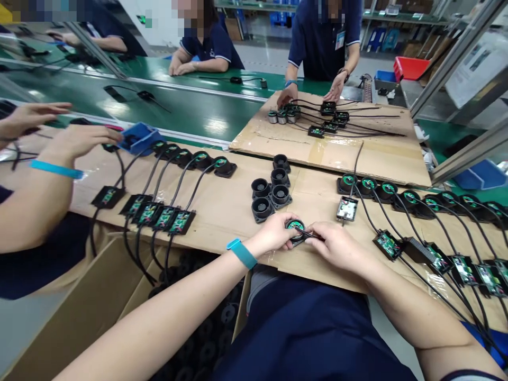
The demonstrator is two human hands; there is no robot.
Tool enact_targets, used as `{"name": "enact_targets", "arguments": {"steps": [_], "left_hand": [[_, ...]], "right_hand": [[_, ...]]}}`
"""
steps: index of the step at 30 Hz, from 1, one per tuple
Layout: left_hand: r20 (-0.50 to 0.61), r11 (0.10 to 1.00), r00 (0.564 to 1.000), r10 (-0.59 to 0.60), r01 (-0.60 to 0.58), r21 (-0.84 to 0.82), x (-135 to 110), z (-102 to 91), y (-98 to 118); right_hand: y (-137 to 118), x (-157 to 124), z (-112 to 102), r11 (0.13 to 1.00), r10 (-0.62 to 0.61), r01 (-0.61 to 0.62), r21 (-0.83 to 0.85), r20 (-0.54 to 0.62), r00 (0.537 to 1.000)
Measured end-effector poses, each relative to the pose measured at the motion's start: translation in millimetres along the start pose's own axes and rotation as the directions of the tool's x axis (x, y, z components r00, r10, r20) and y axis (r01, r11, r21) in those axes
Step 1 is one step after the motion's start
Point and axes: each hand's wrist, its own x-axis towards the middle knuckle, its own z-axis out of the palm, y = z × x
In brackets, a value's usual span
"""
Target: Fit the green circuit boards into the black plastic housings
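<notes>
My left hand grips a small round black part with a green ring at the near edge of the cardboard sheet. My right hand pinches a black wire that lies across this part. That wire seems to run to a small open circuit board case just beyond my right hand. Several empty black round housings stand close behind my hands.
Rows of wired round parts with green circuit boards lie at left and right. A co-worker's hands at left hold a blue bin. Another person's hands rest on a far cardboard sheet. A green conveyor belt runs behind.
</notes>
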Motion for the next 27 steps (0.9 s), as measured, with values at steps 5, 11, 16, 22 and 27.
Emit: {"name": "enact_targets", "arguments": {"steps": [5,11,16,22,27], "left_hand": [[0.098,0.998,0.994,0.046,-0.043,-0.037,-15,-12.8,-1],[-0.053,0.944,0.996,0.074,-0.053,0.326,-18,-0.9,24],[-0.02,0.675,0.932,0.362,-0.247,0.696,-11,9.3,19],[0.013,0.588,0.806,0.592,-0.443,0.677,-92,-47.3,-5],[-0.241,0.506,0.733,0.636,-0.16,0.847,-171,-146.9,31]], "right_hand": [[28,-42,-17,0.968,0.076,-0.095,-0.234,-0.089,0.993],[70,-51,-18,0.912,0.174,-0.245,-0.328,-0.23,0.957],[77,-38,15,0.93,0.04,-0.192,-0.314,-0.434,0.9],[80,-48,19,0.976,-0.087,-0.032,-0.217,-0.519,0.851],[81,-44,25,0.988,-0.057,-0.022,-0.151,-0.501,0.863]]}}
